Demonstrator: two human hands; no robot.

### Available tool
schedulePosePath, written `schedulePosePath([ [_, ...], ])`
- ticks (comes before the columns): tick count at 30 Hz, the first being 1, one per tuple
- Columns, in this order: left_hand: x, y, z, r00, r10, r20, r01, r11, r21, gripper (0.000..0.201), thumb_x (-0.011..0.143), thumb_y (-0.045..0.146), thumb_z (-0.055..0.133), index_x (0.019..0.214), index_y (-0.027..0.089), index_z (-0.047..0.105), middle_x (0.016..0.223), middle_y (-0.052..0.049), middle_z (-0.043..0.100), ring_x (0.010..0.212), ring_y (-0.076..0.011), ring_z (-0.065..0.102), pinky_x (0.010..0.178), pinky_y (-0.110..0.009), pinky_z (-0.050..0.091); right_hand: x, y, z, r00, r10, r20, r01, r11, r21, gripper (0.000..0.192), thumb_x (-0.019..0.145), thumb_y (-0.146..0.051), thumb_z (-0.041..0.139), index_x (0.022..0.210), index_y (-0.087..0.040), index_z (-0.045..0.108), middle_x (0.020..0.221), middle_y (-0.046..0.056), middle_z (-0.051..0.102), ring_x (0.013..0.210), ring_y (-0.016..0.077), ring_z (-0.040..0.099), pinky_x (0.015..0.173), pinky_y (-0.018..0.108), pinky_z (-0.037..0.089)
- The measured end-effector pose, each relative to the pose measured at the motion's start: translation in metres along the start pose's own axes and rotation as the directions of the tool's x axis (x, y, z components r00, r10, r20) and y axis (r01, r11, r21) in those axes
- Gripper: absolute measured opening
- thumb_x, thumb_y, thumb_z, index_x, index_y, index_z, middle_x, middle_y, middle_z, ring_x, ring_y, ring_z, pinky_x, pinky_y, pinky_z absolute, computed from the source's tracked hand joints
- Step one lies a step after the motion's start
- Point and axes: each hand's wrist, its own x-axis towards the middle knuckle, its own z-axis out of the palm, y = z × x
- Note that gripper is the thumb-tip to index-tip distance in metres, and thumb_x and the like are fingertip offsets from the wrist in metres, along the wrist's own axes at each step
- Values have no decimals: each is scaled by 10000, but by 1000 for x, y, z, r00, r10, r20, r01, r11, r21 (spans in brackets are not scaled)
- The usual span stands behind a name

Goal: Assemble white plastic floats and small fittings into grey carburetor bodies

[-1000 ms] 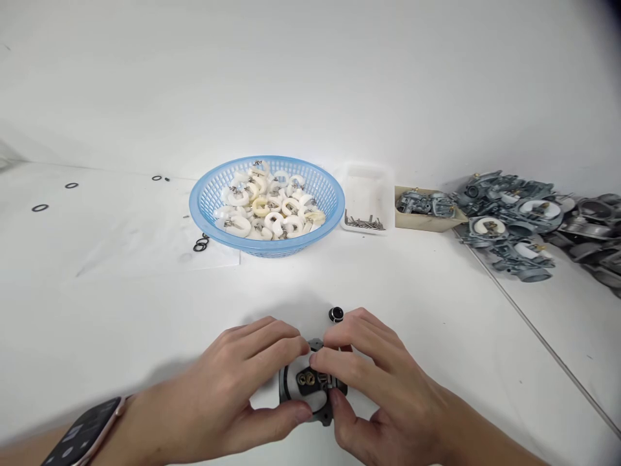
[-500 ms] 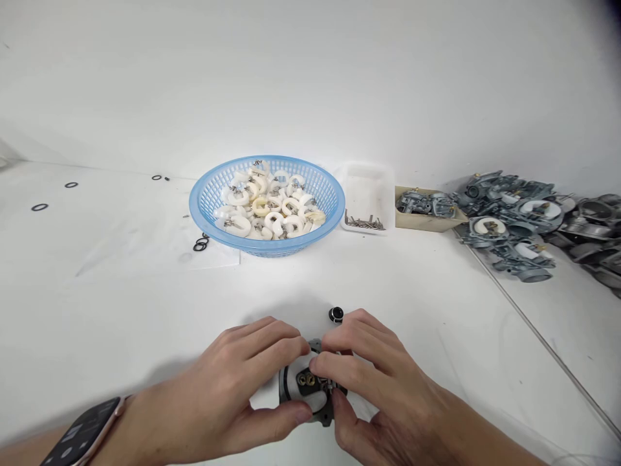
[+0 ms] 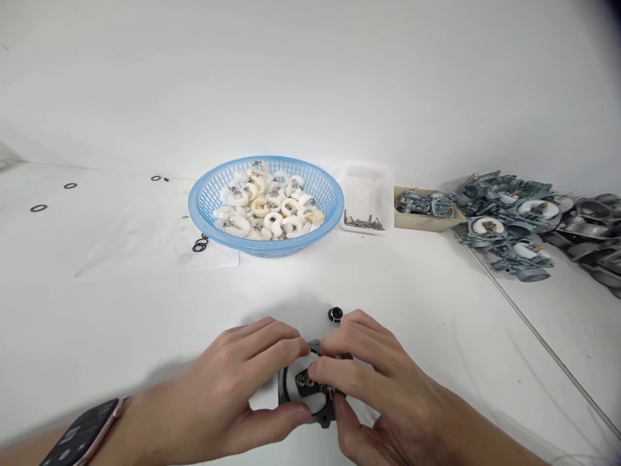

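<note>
Far left on the tabletop: loose black O-rings, more O-rings by the blue basket holding white floats. Smartwatch on left wrist. Left hand clamps the carburetor body at the near centre of the tabletop, fingers curled over its top edge, thumb pressed on its lower rim. Right hand touches the same part from the right, fingertips pinched on a small piece at its centre; too small to identify. Small black cap just behind the right fingers. Further right, along the back: white tray with metal pins, cardboard box, pile of grey carburetors.
</note>
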Motion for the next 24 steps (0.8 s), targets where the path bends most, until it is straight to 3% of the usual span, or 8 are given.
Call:
schedulePosePath([
  [24,1,-2,2,1000,10,22,-8,996,-92,226,1065,258,687,1277,232,612,1083,-34,746,966,-207,703,840,-307,610,2,3,3,999,-14,-51,12,999,-39,400,784,-7,532,1138,-131,672,909,58,654,781,178,584,697,342,496],
])
